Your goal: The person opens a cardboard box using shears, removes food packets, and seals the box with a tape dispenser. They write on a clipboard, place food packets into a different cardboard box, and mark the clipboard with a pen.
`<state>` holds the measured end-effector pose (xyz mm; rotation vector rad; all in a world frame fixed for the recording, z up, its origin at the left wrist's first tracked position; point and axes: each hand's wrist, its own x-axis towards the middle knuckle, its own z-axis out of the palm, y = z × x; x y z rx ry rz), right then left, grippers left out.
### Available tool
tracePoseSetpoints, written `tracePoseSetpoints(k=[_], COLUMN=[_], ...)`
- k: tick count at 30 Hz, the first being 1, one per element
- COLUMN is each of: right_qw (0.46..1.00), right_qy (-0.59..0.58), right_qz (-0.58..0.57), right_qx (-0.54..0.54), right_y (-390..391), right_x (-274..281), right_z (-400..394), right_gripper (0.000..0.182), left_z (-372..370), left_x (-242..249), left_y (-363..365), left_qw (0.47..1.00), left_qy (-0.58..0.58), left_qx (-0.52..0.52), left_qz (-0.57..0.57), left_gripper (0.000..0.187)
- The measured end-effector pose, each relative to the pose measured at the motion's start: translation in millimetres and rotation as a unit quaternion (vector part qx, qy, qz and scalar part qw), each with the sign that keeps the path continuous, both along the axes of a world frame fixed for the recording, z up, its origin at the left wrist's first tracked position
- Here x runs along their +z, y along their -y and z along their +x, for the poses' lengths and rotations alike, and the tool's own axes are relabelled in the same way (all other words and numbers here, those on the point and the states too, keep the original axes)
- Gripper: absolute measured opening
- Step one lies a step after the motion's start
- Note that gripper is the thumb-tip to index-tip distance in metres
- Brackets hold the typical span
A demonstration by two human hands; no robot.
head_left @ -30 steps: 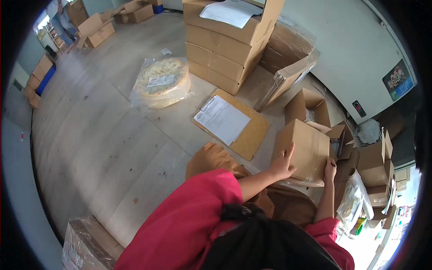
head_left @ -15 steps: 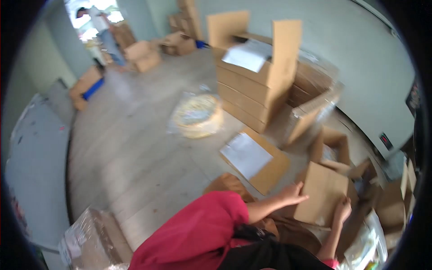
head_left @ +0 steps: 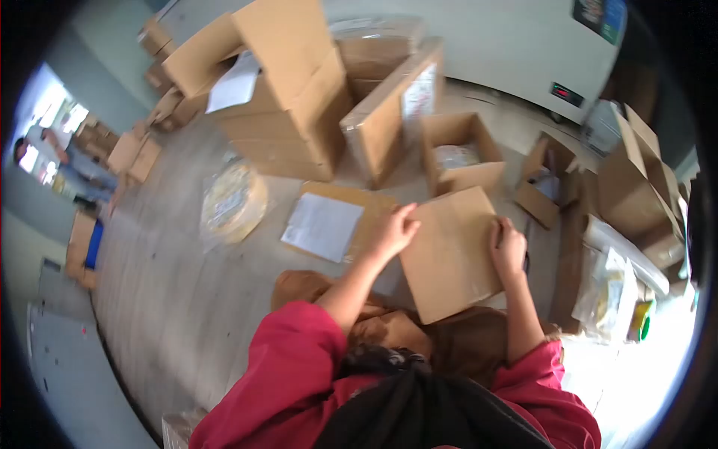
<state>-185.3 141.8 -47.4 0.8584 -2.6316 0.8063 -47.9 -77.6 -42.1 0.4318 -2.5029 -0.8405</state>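
Since half a second ago the view has turned rightward, and both hands have shifted from midway along the cardboard box's [head_left: 452, 254] sides to its far end. The left hand [head_left: 396, 230] reaches forward with its grip curled at the far left corner, the right hand [head_left: 509, 245] curled against the right edge, pinching the box between them. It lies before the person's knees [head_left: 299, 288], nearer the floor's [head_left: 172, 299] right edge than its left.

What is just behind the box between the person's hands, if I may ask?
Behind the box stands an open carton with pale contents; the box appears to cover part of its lower front.
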Motion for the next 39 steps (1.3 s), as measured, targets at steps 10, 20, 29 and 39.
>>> tracePoseSetpoints(k=[10, 20, 29, 39], right_qw=[0.860, 0.853, 0.881, 0.930], right_qy=[0.338, 0.439, 0.419, 0.342], right_qz=[-0.368, -0.238, -0.136, 0.039], right_qx=[0.103, 0.151, 0.174, 0.132], right_y=[27, 107, 128, 106], right_x=[38, 19, 22, 33], right_z=[21, 24, 28, 36], right_gripper=[0.029, 0.010, 0.016, 0.014], left_z=[24, -6, 1, 3], left_x=[-1, -13, -23, -16], left_y=[5, 2, 3, -10], left_qw=[0.995, 0.993, 0.996, 0.987], left_qy=[0.061, 0.016, -0.020, -0.041], left_qx=[0.000, 0.074, 0.072, 0.011], left_qz=[0.075, 0.092, 0.051, 0.157], left_gripper=[0.022, 0.019, 0.020, 0.010])
